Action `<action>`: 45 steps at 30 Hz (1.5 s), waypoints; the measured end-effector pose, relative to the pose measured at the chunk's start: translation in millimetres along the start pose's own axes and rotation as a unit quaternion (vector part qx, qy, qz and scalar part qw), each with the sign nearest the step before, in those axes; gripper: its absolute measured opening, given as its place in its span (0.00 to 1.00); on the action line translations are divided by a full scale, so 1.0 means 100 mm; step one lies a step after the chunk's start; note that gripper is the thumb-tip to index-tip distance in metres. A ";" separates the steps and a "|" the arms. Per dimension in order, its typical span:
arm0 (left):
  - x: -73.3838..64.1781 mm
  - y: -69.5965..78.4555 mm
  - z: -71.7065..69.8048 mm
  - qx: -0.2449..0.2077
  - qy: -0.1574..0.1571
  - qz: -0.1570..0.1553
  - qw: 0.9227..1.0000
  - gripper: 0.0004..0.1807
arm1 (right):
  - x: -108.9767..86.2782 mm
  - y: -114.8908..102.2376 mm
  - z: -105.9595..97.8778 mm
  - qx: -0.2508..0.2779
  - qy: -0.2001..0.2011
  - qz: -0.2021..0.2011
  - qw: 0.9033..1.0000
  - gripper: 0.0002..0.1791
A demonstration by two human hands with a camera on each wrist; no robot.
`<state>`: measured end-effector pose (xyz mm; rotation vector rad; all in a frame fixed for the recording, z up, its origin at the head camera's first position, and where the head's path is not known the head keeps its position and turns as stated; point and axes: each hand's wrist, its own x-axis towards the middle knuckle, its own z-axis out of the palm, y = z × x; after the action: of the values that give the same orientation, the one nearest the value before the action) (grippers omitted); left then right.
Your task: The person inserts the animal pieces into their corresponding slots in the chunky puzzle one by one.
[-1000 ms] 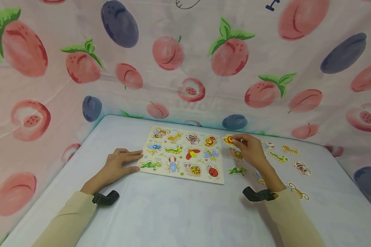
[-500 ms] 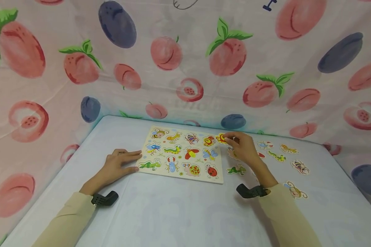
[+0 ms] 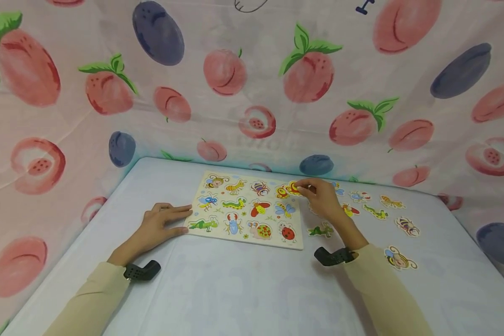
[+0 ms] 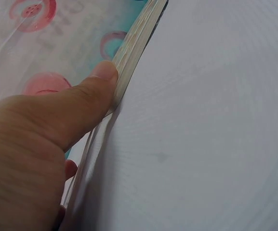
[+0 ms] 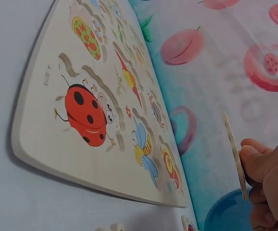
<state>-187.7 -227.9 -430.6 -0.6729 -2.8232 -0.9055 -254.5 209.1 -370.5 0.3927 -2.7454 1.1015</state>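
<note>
My left hand (image 3: 161, 224) lies at the left edge of a wooden insect puzzle board (image 3: 277, 241), fingers extended. In the left wrist view its thumb (image 4: 81, 103) presses the board's edge (image 4: 136, 57) near a corner. My right hand (image 3: 322, 198) pinches a red and yellow butterfly puzzle piece (image 3: 293, 188) between thumb and fingers. That piece hovers over the board's upper right, overlapping the matching butterfly picture. Seen edge-on in the right wrist view, the thin piece (image 5: 235, 156) stands apart from the board, whose ladybug recess (image 5: 86, 114) shows no piece in it.
Loose puzzle pieces lie right of the board: a grasshopper (image 3: 321, 230), a caterpillar (image 3: 375, 212), a spider (image 3: 407, 227), a bee (image 3: 400, 258), an ant (image 3: 391, 202) and several others. A fruit-print cloth (image 3: 260, 84) hangs behind the white-covered table (image 3: 235, 289).
My right hand has carried the butterfly piece leftward, from beside the board to over its upper right corner. Loose pieces behind the hand have come into sight. My left hand stays at the board's edge.
</note>
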 end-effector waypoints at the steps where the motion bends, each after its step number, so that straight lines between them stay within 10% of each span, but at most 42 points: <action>1: 0.00 0.00 0.00 0.000 0.001 0.000 1.000 0.29 | 0.01 0.01 0.02 0.001 -0.001 -0.001 1.000 0.09; 45: -0.02 0.05 -0.03 -0.007 -0.001 -0.001 1.000 0.29 | 0.35 0.28 0.38 -0.029 -0.071 -0.004 0.997 0.09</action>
<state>-184.3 -226.8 -426.2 -0.6742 -2.8228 -0.9260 -298.0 195.6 -407.3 0.4909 -2.8883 1.0277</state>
